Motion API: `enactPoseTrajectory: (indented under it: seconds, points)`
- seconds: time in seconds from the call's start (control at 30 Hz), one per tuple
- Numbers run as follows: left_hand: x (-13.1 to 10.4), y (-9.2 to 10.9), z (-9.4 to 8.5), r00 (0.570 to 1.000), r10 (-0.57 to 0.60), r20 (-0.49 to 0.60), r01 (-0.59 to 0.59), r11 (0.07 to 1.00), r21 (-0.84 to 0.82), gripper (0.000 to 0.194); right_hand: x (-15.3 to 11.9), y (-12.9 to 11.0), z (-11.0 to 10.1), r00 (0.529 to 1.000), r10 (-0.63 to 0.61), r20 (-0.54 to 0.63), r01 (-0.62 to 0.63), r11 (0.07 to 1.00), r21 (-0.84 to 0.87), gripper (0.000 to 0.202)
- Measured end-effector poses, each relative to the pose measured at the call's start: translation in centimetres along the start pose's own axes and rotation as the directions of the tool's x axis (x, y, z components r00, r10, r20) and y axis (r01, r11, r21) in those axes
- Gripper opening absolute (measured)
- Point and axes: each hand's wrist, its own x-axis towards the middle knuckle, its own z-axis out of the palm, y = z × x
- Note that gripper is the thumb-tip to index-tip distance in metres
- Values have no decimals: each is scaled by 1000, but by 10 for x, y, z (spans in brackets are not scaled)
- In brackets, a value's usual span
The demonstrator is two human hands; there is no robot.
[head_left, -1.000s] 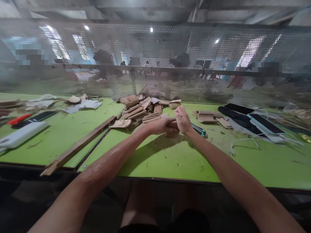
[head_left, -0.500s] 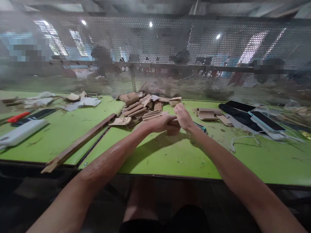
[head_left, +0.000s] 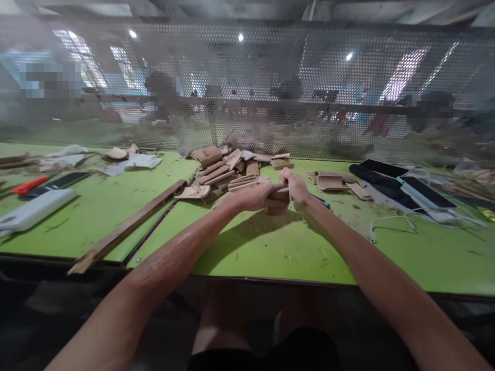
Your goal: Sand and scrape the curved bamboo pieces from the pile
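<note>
Over the middle of the green table (head_left: 266,257), my left hand (head_left: 258,197) is closed around a brown bamboo piece (head_left: 279,191). My right hand (head_left: 297,188) meets the far end of that piece, its fingers curled. A thin pale edge shows beneath those fingers; what it belongs to I cannot make out. Just under the held piece is another bamboo piece (head_left: 277,209), partly in shadow. A teal-and-black handled tool (head_left: 323,202) lies on the table, half hidden by my right wrist. Behind my left hand rises a heap of split bamboo pieces (head_left: 222,174).
A long wooden strip (head_left: 131,224) lies slanted at left, past the front edge. Farther left are a white case (head_left: 36,208) and a red-handled tool (head_left: 30,185). Curved bamboo pieces (head_left: 331,181), phones (head_left: 427,193) and a white cable (head_left: 390,220) lie right. A perforated screen (head_left: 247,67) stands behind.
My right hand has shifted slightly down and toward me along the bamboo piece, exposing a thin pale edge under its fingers. The left hand keeps its hold.
</note>
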Motion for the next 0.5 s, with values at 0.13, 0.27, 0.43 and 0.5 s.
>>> enactPoseTrajectory:
  seconds: [0.13, 0.27, 0.43, 0.5]
  points:
    - [1, 2, 0, 999, -27, -17, 27, 1000, -3, 32, -3, -5, -2, 998, 62, 13, -62, 997, 46, 24]
    - [1, 1, 0, 999, -38, -29, 38, 999, 6, 29, -4, -1, -1, 994, 105, 2, -105, 991, 81, 26]
    - [0, -1, 0, 997, -76, -12, 76, 997, 27, 27, -4, 7, 4, 994, 107, 3, -106, 977, 186, 30]
    - [0, -1, 0, 996, -92, -12, 92, 995, 33, 27, -4, 8, 5, 991, 131, -2, -127, 968, 217, 29]
